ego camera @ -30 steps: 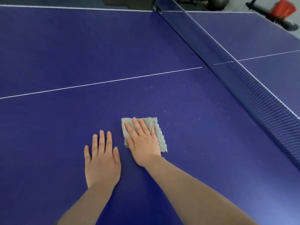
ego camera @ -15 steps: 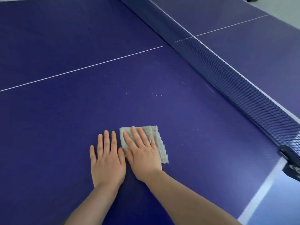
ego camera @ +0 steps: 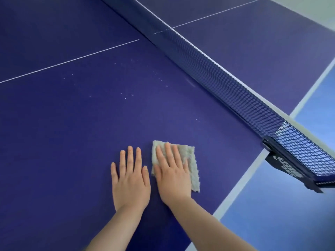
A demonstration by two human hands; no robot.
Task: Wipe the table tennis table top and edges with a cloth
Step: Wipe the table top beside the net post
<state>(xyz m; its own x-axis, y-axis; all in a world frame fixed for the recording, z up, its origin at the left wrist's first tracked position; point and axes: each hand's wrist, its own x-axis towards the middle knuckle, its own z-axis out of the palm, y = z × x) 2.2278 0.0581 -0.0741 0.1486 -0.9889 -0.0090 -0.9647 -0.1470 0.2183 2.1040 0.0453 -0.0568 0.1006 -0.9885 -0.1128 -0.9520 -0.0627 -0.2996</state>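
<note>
Cloth: a small grey folded cloth [ego camera: 190, 160] lies flat on the blue table [ego camera: 72, 124], near the table's right side edge.
Your right hand: your right hand [ego camera: 172, 171] lies flat on top of the cloth, fingers straight and spread, pressing it down rather than gripping it. The cloth shows past your fingertips and along the hand's right side.
Your left hand: your left hand [ego camera: 129, 176] rests palm down on the bare table just beside the cloth, fingers straight, holding nothing.
Nearer hand: the right one; it is already on the cloth.
Specks: pale specks [ego camera: 126, 96] dot the table ahead of your fingers, between the cloth and the net [ego camera: 235, 91].
Direction: the specks lie forward and slightly left of the cloth; the white side edge [ego camera: 241, 182] lies to its right.
Likely next move: a push forward toward the specks, or a sweep right to the edge.
</note>
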